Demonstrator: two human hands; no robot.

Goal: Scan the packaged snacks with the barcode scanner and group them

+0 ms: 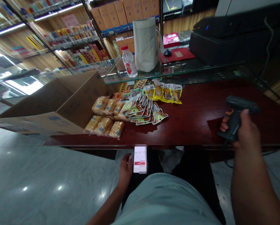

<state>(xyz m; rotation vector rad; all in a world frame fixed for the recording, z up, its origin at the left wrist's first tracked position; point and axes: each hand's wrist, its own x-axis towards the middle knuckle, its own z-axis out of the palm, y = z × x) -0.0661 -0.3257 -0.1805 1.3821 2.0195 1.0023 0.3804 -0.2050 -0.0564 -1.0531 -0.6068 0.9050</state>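
My right hand [247, 131] is wrapped round the handle of a dark barcode scanner [234, 120], lifted over the right part of the reddish-brown desk [191, 125]. A lit phone [139, 157] lies on my left thigh. Just beside its left edge rests my left hand [126, 168], fingers loosely bent and a little apart, with nothing seen in it. Wrapped bread packs [104, 125] sit in two rows at the desk's left front. Right of them, flat snack packets [142, 109] are fanned out in a pile, and yellow-edged snack packs [165, 92] lie behind.
An open cardboard box [76, 100] stands at the left end of the desk. On the glass shelf [189, 69] are a red-capped bottle [129, 62], a pale paper bag [146, 45] and a red folder [179, 54]. Dark equipment [219, 43] fills the back right.
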